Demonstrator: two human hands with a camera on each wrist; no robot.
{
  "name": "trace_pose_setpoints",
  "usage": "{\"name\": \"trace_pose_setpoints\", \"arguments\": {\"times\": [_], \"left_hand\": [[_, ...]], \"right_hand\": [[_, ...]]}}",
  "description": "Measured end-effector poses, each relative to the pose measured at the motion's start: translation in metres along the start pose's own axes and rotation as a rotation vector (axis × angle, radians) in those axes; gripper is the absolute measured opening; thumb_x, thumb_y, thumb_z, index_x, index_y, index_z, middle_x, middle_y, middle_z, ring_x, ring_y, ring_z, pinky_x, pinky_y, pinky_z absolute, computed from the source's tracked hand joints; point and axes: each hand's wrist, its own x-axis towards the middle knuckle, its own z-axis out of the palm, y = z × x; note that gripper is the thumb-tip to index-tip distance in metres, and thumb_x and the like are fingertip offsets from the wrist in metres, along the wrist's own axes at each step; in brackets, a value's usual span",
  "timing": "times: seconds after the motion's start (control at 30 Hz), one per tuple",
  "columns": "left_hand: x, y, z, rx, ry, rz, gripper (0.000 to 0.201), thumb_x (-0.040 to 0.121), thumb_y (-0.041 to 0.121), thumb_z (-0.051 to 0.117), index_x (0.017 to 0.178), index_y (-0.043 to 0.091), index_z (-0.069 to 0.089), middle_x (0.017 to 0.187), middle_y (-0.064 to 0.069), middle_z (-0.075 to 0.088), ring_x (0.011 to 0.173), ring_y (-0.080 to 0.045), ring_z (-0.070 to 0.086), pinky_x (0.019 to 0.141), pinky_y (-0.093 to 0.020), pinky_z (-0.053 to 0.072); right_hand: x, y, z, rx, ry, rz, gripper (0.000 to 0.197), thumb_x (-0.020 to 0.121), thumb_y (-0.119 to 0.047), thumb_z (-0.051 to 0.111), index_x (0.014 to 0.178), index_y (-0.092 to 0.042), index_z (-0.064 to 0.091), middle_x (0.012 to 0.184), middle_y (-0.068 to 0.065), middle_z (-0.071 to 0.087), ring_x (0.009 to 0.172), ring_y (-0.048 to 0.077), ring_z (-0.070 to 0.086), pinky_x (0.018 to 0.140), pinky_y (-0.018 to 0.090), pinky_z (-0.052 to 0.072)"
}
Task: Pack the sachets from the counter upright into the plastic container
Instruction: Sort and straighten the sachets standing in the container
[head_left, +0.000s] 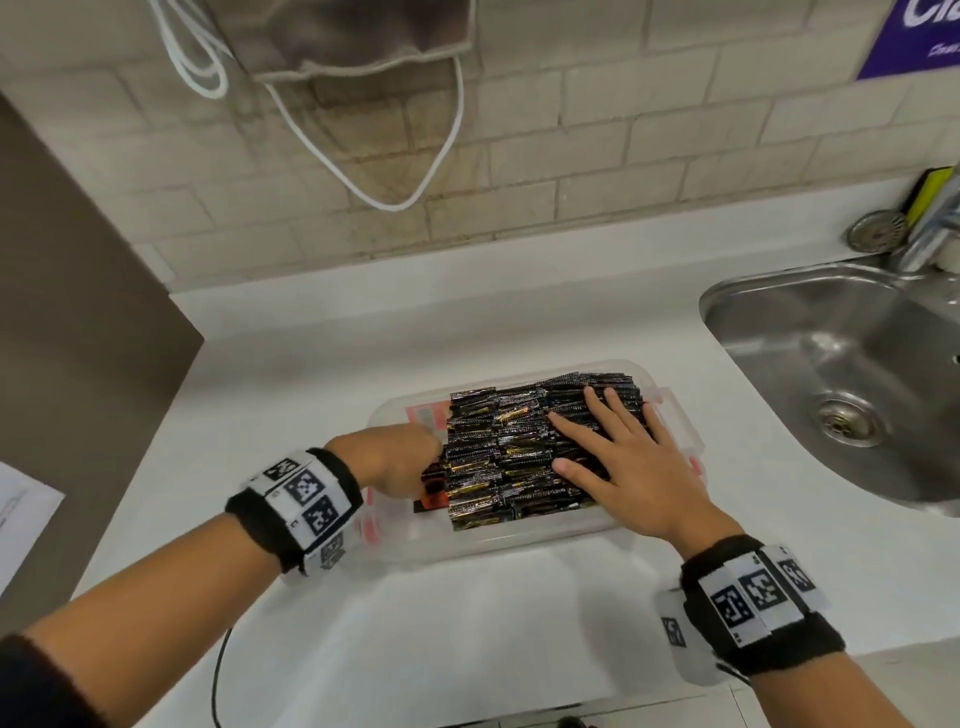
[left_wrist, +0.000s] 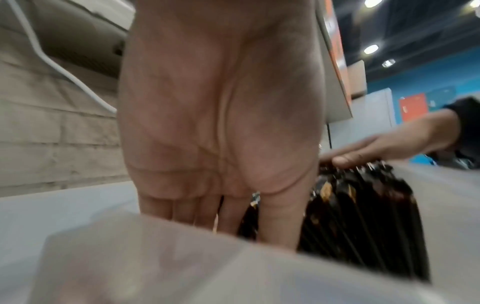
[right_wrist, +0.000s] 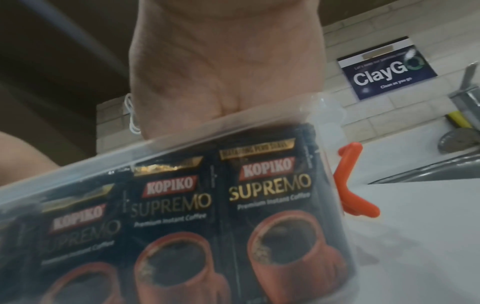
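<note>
Head view: plastic container (head_left: 395, 540) on white counter (head_left: 467, 623), packed with upright sachets (head_left: 498, 457). Right hand (head_left: 631, 470) lies flat on their tops, fingers straight and spread, holding nothing. Left hand (head_left: 387, 457) dips inside at the pack's left end.

Left wrist view: left hand (left_wrist: 221, 115) fingers (left_wrist: 279, 218) straight, pointing down beside the sachets (left_wrist: 363, 216); grip cannot tell.

Right wrist view: sachets (right_wrist: 259, 195) upright behind the clear wall, below the right palm (right_wrist: 223, 65).

We see a white bench (head_left: 291, 332) running along a tiled wall. A clear plastic container (head_left: 524, 538) sits directly on it near the middle. At the right a steel sink (head_left: 810, 332) is set into it, and at the near left edge lies a sheet of paper (head_left: 23, 519).
</note>
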Motion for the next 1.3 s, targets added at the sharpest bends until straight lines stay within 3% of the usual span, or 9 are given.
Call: {"name": "trace_pose_setpoints", "arguments": {"times": [0.17,0.43,0.6,0.77,0.9,1.0,1.07,1.17,1.3], "left_hand": [[0.019,-0.003,0.007,-0.016,0.016,0.031,0.045,0.091,0.036,0.071,0.128,0.017,0.055,0.122,-0.004,0.060,0.107,-0.022,0.057,0.095,-0.033,0.048],[0.025,-0.007,0.018,0.168,0.179,-0.015,0.077,0.069,0.040,0.088,0.130,0.011,0.051,0.120,-0.008,0.058,0.104,-0.027,0.057,0.086,-0.035,0.051],[0.020,-0.014,0.012,0.002,0.239,0.029,0.056,0.079,0.014,0.082,0.129,0.015,0.056,0.127,0.002,0.055,0.105,-0.021,0.058,0.083,-0.029,0.049],[0.004,-0.024,-0.001,-0.136,0.281,0.074,0.033,0.087,0.001,0.067,0.100,0.030,0.056,0.107,0.007,0.058,0.099,-0.018,0.056,0.078,-0.029,0.045],[-0.014,-0.024,-0.015,-0.155,0.282,0.043,0.040,0.088,0.001,0.059,0.113,0.032,0.062,0.103,0.005,0.064,0.092,-0.021,0.062,0.079,-0.041,0.054],[-0.026,-0.025,-0.029,-0.140,0.317,0.007,0.018,0.088,0.008,0.062,0.097,0.023,0.063,0.091,0.004,0.064,0.086,-0.020,0.062,0.074,-0.038,0.054],[-0.033,-0.026,-0.039,-0.129,0.348,-0.012,0.006,0.088,0.012,0.065,0.090,0.018,0.066,0.087,0.001,0.067,0.082,-0.020,0.063,0.071,-0.038,0.054],[-0.042,-0.025,-0.052,-0.189,0.449,-0.006,0.007,0.087,0.013,0.064,0.083,0.015,0.069,0.078,-0.002,0.066,0.076,-0.023,0.062,0.066,-0.037,0.050],[-0.048,0.001,-0.067,-0.266,0.562,0.156,0.006,0.090,0.015,0.063,0.087,0.015,0.069,0.083,0.000,0.063,0.079,-0.019,0.058,0.075,-0.042,0.051]], "right_hand": [[0.000,-0.001,-0.003,0.062,0.011,0.016,0.076,0.081,-0.084,0.010,0.152,-0.057,0.017,0.167,-0.009,-0.007,0.152,0.008,-0.019,0.123,0.039,-0.015],[-0.002,-0.004,-0.004,0.094,0.030,0.037,0.077,0.079,-0.085,0.014,0.150,-0.058,0.022,0.168,-0.010,-0.002,0.152,0.008,-0.016,0.124,0.039,-0.012],[-0.002,-0.004,-0.003,0.102,0.048,0.034,0.074,0.081,-0.085,0.016,0.150,-0.058,0.023,0.168,-0.011,-0.001,0.152,0.006,-0.016,0.124,0.038,-0.013],[-0.004,-0.003,-0.001,0.132,0.104,0.004,0.066,0.087,-0.080,0.019,0.149,-0.057,0.030,0.167,-0.011,0.007,0.152,0.004,-0.013,0.123,0.034,-0.014],[-0.007,-0.005,-0.005,0.354,0.246,-0.010,0.053,0.096,-0.064,0.030,0.142,-0.045,0.049,0.164,-0.006,0.026,0.154,0.008,-0.001,0.126,0.037,-0.004],[-0.013,-0.002,-0.014,0.624,0.396,0.005,0.030,0.104,-0.031,0.049,0.130,-0.034,0.064,0.155,-0.004,0.043,0.154,0.009,0.008,0.126,0.039,0.008],[-0.020,0.008,-0.019,0.681,0.462,0.021,0.036,0.100,-0.008,0.055,0.124,-0.032,0.067,0.147,-0.005,0.051,0.152,0.008,0.016,0.122,0.035,0.017],[-0.033,0.027,-0.029,0.660,0.432,0.067,0.051,0.089,0.007,0.056,0.122,-0.031,0.067,0.144,-0.006,0.052,0.151,0.008,0.018,0.120,0.033,0.018],[-0.042,0.045,-0.036,0.651,0.254,0.078,0.057,0.086,0.008,0.059,0.128,-0.031,0.064,0.148,-0.007,0.048,0.150,0.008,0.023,0.123,0.040,0.020]]}}
